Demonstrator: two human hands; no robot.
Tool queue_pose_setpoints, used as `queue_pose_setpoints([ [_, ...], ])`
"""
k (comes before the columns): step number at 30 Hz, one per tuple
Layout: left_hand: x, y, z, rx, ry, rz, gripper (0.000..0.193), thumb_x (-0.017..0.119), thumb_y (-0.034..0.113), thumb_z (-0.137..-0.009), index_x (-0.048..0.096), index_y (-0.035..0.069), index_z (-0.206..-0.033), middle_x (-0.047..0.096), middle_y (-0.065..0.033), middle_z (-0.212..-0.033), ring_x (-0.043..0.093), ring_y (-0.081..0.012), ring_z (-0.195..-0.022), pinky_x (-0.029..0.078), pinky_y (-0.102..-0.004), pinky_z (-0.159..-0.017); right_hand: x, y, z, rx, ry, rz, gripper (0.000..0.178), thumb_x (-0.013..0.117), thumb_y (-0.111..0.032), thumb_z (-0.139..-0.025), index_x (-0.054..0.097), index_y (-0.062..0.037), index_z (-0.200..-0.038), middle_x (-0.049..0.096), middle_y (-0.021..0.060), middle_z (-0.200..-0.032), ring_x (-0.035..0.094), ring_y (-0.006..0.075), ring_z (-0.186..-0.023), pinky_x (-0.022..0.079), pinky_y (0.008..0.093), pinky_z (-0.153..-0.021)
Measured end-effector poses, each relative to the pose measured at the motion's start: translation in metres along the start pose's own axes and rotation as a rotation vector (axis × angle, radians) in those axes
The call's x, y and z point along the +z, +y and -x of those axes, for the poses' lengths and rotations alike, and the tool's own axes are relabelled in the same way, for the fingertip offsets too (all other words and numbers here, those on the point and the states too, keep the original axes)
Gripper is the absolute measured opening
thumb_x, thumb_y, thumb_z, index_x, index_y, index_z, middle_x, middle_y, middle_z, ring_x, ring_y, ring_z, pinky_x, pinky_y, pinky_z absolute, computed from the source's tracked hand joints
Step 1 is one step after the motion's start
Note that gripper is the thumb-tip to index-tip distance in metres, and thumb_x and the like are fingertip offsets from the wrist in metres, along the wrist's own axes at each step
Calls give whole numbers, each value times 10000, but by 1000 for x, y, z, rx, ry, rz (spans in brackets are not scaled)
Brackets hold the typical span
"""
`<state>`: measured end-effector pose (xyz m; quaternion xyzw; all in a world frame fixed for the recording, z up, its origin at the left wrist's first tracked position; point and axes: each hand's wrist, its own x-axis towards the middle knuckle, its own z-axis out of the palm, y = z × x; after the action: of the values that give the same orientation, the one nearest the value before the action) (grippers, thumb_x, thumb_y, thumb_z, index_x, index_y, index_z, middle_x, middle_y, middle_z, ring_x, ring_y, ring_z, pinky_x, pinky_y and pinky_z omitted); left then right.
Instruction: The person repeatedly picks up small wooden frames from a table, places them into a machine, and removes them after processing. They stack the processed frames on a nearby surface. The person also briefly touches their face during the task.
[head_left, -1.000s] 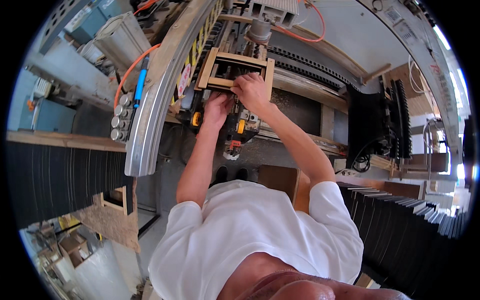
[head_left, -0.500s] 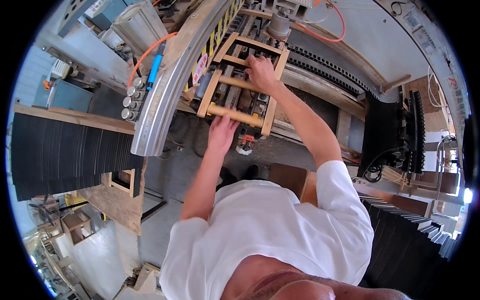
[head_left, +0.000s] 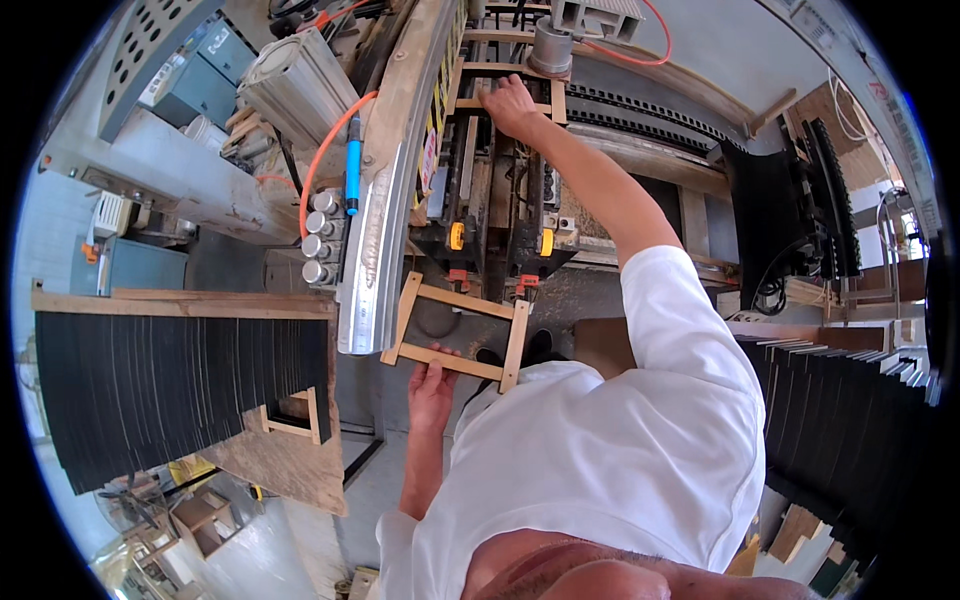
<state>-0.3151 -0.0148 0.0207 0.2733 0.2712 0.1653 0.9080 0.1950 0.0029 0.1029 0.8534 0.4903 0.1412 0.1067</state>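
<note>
My left hand [head_left: 432, 388] grips the near rail of a pale wooden frame [head_left: 515, 345], fingers around the wood. This frame hangs tilted off the near end of the machine, above the floor. At the far side, my right hand [head_left: 511, 105] is closed at the near rail of a second wooden frame [head_left: 558, 101], which lies across the machine's rails [head_left: 470, 165]. Its fingertips are partly hidden behind the hand. Two yellow knobs [head_left: 547, 242] and red-orange clamps sit at the machine's near end, between the two frames.
A metal beam [head_left: 375, 260] with a blue pen [head_left: 353, 165] and silver knobs [head_left: 318, 245] runs along the left. Black panels [head_left: 180, 390] stand in a row at left, and more black panels [head_left: 830, 430] at right. A grey metal cylinder [head_left: 551, 50] overhangs the far frame.
My left hand has drawn the near frame toward me, off the machine. My right hand stays at the far frame, now farther up the view. The view has shifted.
</note>
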Motion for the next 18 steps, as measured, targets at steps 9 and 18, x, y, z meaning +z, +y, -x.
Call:
queue_pose_setpoints([
  [9,-42,9,-5,51,197,36,316,584,136,-938,509,23,-1224,589,-99,-1143,562,-264,-1126,443,-413,-1008,34,39,-66,64,4,73,112,594,-128,-805,642,-123,-907,690,61,-833,605,249,-949,360,400,-892],
  [18,-47,-21,-32,99,286,98,290,598,140,-930,529,38,-1192,600,-99,-1154,574,-254,-1115,455,-414,-976,53,60,-92,43,55,-90,149,582,-60,-801,652,-124,-915,677,86,-883,618,290,-960,357,468,-943],
])
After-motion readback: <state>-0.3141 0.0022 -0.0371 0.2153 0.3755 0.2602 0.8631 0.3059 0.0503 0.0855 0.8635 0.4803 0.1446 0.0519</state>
